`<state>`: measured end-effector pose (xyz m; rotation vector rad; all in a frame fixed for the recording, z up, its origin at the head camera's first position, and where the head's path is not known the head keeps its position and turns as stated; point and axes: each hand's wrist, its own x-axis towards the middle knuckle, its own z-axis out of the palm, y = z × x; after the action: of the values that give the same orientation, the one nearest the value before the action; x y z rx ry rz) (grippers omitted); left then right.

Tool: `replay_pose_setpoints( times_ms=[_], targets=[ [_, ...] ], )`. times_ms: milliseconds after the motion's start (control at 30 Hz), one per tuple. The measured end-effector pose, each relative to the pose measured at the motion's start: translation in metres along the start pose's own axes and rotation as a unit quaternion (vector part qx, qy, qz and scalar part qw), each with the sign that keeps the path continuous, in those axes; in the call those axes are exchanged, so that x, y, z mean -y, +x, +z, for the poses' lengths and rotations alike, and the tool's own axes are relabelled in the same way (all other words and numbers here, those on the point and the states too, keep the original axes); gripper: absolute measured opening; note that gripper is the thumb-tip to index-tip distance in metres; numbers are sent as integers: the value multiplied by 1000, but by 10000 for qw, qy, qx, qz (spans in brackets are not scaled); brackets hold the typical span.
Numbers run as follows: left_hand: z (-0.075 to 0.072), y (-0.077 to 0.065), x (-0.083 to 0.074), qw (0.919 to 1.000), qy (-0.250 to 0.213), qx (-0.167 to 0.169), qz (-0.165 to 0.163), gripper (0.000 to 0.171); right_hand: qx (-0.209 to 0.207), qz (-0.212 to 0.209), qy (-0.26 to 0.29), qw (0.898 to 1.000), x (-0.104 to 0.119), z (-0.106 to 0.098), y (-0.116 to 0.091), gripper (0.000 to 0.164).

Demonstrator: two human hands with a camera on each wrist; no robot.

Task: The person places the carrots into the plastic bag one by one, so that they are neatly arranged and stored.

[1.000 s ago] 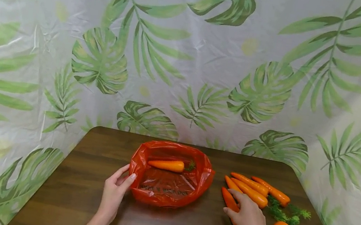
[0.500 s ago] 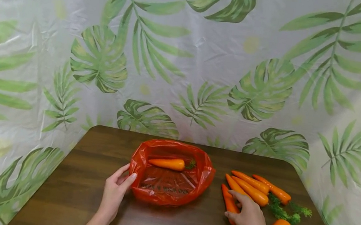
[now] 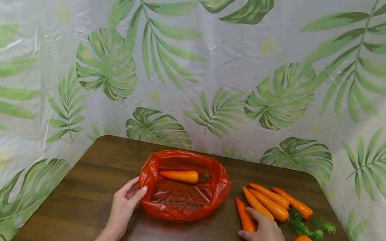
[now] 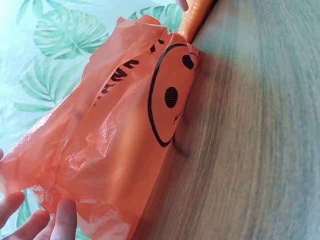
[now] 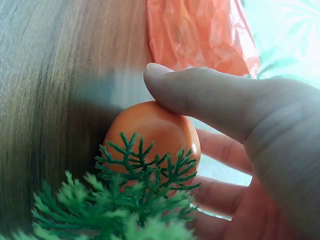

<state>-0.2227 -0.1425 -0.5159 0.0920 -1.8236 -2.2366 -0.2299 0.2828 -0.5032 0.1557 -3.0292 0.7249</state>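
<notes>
Shiny, crinkled plastic bag (image 3: 179,213); smooth, glossy carrots (image 3: 273,208)

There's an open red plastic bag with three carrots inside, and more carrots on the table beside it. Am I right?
Not quite: the head view shows one carrot inside the open red plastic bag, not three. More carrots lie beside it on the table.

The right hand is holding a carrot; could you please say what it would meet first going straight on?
With its carrot leading, the right hand would probably meet the red bag first, though depth is hard to judge.
</notes>
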Motion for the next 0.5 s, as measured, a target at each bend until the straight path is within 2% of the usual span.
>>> replay_pose_setpoints(
  times_ms=[300,500],
  targets=[
    [-2,2,1,9999,115,-33,50,48,3,91,49,9999,1,-1,0,72],
    [-1,1,2,10000,3,-10,22,49,53,281,113,9995,1,-2,-1,68]
  ],
)
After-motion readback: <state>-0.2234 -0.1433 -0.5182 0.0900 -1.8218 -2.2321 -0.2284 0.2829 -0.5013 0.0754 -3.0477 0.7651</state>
